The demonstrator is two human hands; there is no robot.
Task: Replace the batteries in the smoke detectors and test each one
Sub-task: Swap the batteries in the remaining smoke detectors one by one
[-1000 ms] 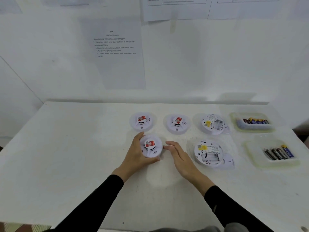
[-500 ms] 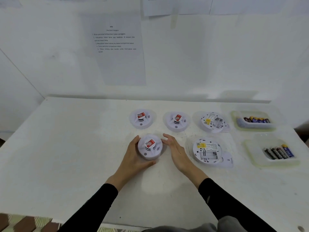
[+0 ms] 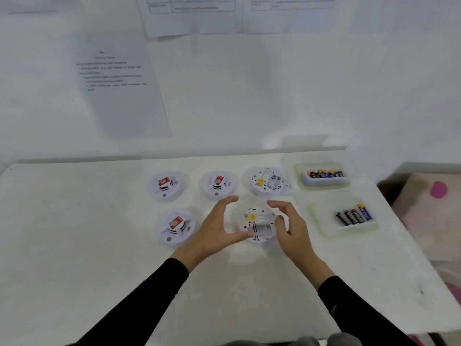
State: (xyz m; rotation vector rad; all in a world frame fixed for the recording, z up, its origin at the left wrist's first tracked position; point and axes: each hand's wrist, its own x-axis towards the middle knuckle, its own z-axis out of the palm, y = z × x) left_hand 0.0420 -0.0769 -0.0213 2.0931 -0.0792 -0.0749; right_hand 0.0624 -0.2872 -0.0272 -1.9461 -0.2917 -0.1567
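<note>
Bright, even light nearly washes out the white table (image 3: 74,245) and wall (image 3: 274,96), leaving only faint, soft-edged shadows, such as the grey band along the table's far edge. Motion blur smears the left hand (image 3: 214,231), the right hand (image 3: 294,231) and the upturned smoke detector (image 3: 257,226) between them, and the printed sheet (image 3: 119,91) is too soft to read. The wide-angle lens skews the table's edges towards the borders.

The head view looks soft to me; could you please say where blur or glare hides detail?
Head view: motion blur smears the left hand, right hand and the detector between them, so grip is unclear; the wall sheet has unreadable text; flat bright light washes out the white table; shadows are faint.
</note>
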